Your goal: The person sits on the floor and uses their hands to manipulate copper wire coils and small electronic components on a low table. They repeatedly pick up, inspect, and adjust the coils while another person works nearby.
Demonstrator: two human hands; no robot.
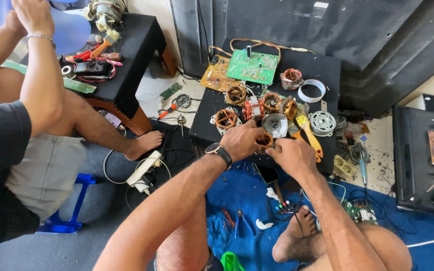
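The light is bright, even daylight with only soft shadows. The pale floor in the upper middle of the frame looks slightly washed out. Straight lines bend at the edges, and the centre is sharp.

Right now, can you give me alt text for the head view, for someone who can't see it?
Two bare hands, left hand and right hand, meet over a copper-wound motor coil at the near edge of a black table strewn with similar coils, a green circuit board and yellow-handled pliers. Another person sits at left.
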